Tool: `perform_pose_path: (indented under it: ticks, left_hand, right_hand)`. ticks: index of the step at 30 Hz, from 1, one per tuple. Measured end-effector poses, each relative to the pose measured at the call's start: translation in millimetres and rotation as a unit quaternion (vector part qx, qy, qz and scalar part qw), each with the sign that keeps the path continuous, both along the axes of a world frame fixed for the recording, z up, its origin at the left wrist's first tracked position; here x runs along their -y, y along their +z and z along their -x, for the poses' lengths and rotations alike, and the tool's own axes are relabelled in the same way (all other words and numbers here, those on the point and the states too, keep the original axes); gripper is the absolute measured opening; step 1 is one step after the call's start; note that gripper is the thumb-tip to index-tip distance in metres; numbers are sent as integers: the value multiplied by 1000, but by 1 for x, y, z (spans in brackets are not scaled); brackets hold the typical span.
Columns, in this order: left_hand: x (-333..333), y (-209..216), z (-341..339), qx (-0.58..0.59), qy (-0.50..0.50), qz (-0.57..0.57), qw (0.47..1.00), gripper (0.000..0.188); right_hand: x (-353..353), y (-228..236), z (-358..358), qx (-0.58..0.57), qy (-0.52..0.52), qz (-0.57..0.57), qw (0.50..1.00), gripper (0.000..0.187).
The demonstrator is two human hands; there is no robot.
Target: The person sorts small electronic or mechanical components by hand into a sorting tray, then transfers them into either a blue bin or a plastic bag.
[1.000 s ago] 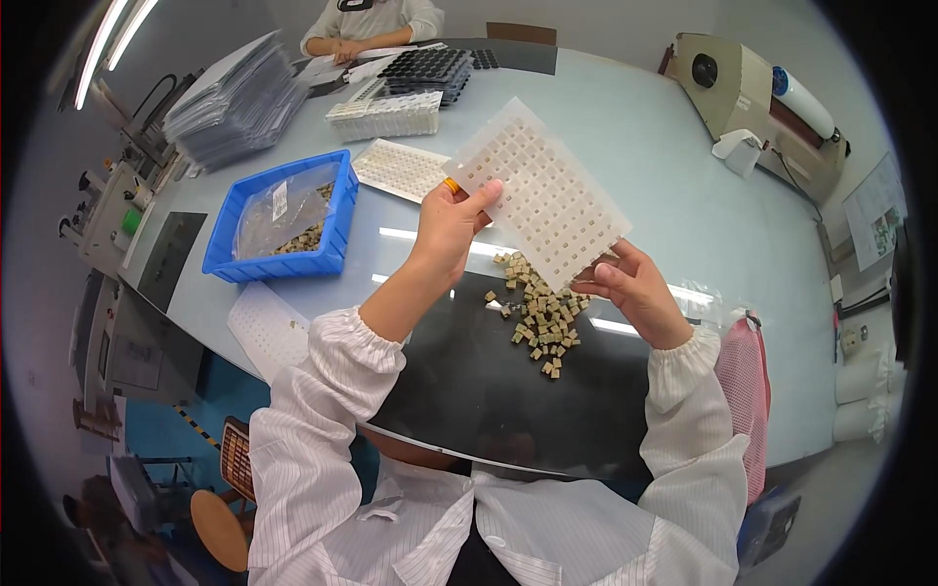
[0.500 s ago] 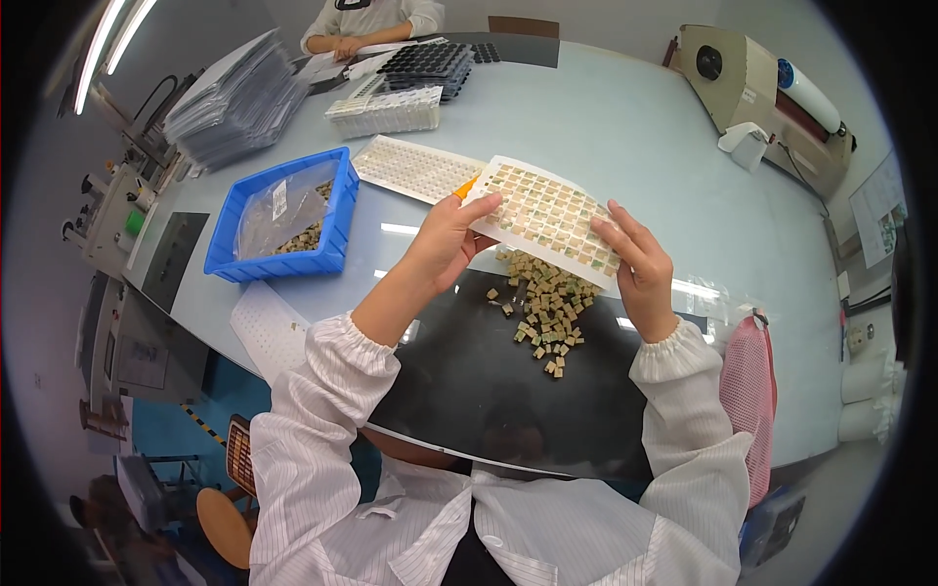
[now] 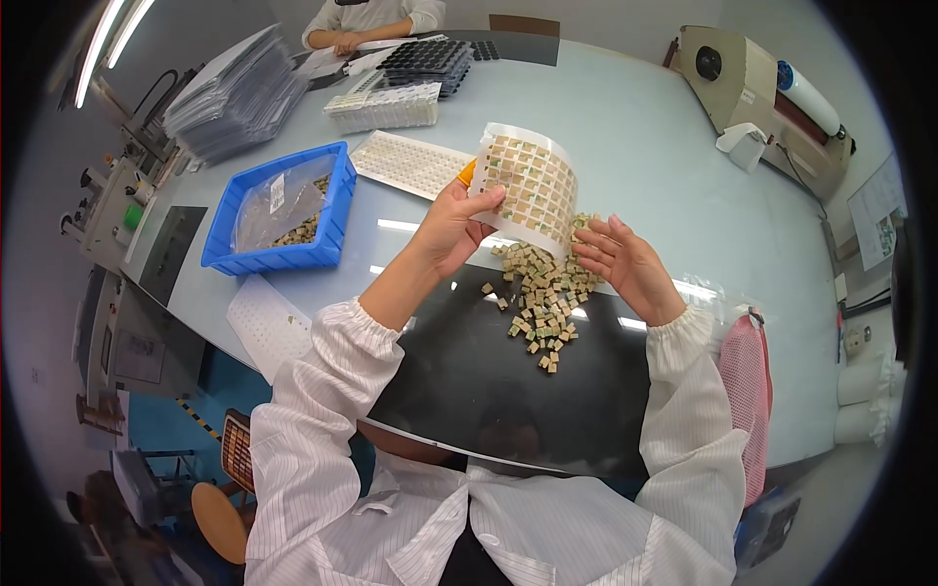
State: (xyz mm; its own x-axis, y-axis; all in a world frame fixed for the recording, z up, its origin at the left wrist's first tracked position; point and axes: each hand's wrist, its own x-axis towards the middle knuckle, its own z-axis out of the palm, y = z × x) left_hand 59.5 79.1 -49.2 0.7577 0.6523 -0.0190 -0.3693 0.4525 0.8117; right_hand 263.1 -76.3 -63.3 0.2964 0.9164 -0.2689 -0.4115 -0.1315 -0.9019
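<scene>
"What's that person holding?"

"A white sheet (image 3: 535, 237) covered in rows of small tan and greenish squares (image 3: 532, 181). The left hand (image 3: 454, 230) is pinching its left edge, thumb pressing on the front, and the sheet is hanging in the air over the far end of a loose pile of blocks (image 3: 542, 288)."

"And the right hand (image 3: 628, 269)?"

"It's hovering near the sheet's free edge, fingers loosely extended, gripping nothing that I can see. I can't tell whether a fingertip is touching."

"It's looking flimsy to me."

"It's curving away from that one-sided grip, so I'm guessing it's light and bendy. I'd be taking it by the pale margins at both ends, and going easy on the bend, in case the squares are only lightly stuck."

"What are the blocks lying on?"

"Mostly a glossy dark panel (image 3: 469, 386), which is reflecting the lights, at the near side of a pale tabletop (image 3: 664, 176). A blue bin (image 3: 339, 220) is sitting to the left, holding a clear bag (image 3: 259, 220) and more blocks. Across the table a co-worker's hands (image 3: 347, 42) are resting near some papers, and a beige machine (image 3: 718, 83) is standing at the far right."
</scene>
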Motion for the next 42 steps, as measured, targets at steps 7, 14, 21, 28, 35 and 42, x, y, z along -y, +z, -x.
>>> perform_pose_path:
  ticks: [7,14,21,28,35,42]
  left_hand:
    - [9,-3,-17,-52,11,-64,997,39]
    - [13,-16,-30,-173,11,-124,977,54]
    - [-4,-20,-25,-155,-18,-125,980,59]
    - [-4,-21,-24,-84,-55,1,995,58]
    - [24,2,-32,27,-110,89,990,51]
    - [19,-1,-26,-27,29,7,999,38]
  right_hand:
    - [12,15,-6,-38,70,-63,995,47]
    - [12,7,-24,124,8,35,992,39]
    - [5,2,-24,141,7,3,990,35]
    - [4,3,-19,176,-62,-91,978,25]
    - [1,0,1,322,-75,-200,922,28]
    - [-9,1,6,550,-189,-167,796,51]
